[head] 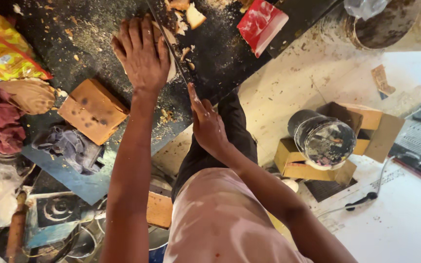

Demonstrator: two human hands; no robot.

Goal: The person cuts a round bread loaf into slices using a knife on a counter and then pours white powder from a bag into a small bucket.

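My left hand (142, 53) lies flat, fingers together, pressing down on a pale wooden piece (172, 68) on the dark, sawdust-covered worktop (220, 63). A thin saw blade (171, 44) runs along the right edge of that piece, from the top of the view down to my right hand (206, 124). My right hand grips the blade's near end, with the forefinger stretched along it; the handle is hidden in the fist. Pale offcuts (193, 17) lie just past the blade.
An orange-brown wooden block (92, 111) lies left of my arm, beside crumpled cloths (69, 143) and a yellow-red bag (1, 48). A red-and-white block (261, 22) sits far right on the worktop. On the floor, a dark tin (322, 139) stands on cardboard boxes (298, 165).
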